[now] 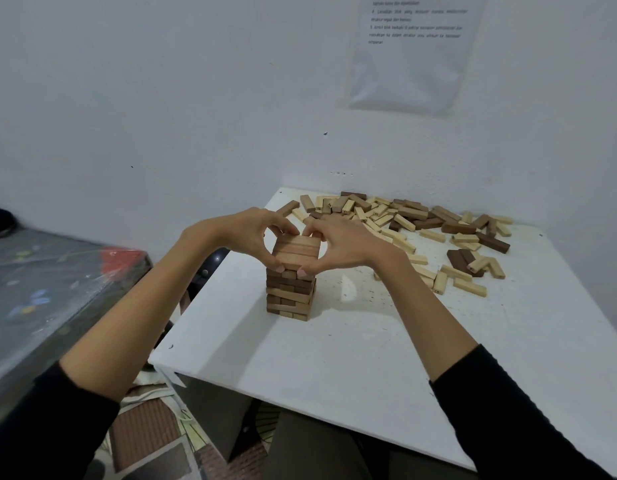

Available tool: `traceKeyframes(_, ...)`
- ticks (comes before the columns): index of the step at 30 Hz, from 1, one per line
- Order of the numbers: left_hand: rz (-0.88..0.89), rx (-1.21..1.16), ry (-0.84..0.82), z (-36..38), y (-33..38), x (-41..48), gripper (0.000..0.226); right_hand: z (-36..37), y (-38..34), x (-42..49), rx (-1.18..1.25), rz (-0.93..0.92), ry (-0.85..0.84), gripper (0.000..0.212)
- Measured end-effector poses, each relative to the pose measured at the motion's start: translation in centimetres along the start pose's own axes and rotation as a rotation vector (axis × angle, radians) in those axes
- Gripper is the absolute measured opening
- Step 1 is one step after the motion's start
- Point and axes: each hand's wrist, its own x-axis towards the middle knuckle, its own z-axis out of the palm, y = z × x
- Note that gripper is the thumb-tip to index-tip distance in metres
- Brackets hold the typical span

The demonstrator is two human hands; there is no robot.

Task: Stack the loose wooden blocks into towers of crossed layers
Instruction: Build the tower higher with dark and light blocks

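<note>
Head view: a tower (290,292) of crossed light and dark layers stands near the left edge of the white table (369,362). The left hand (253,233) and right hand (340,244) both pinch its top layer (296,251), curled fingers behind and thumbs in front. Loose blocks (421,220) lie scattered along the table's far side.

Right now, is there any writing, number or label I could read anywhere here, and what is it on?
On the paper sheet on the wall: several printed lines, too small and blurred to quote.
On the tower and the loose blocks: no lettering visible.
On the plastic-covered thing at left: coloured patches, no readable words.
</note>
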Motion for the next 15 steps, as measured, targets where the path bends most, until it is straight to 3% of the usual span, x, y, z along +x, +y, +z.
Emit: traceKeyframes(15, -0.007, 0.022, -0.025, -0.08, 0.27, 0.07, 0.07, -0.15, -0.23, -0.6, 0.048, 0.022, -0.037, 0.073)
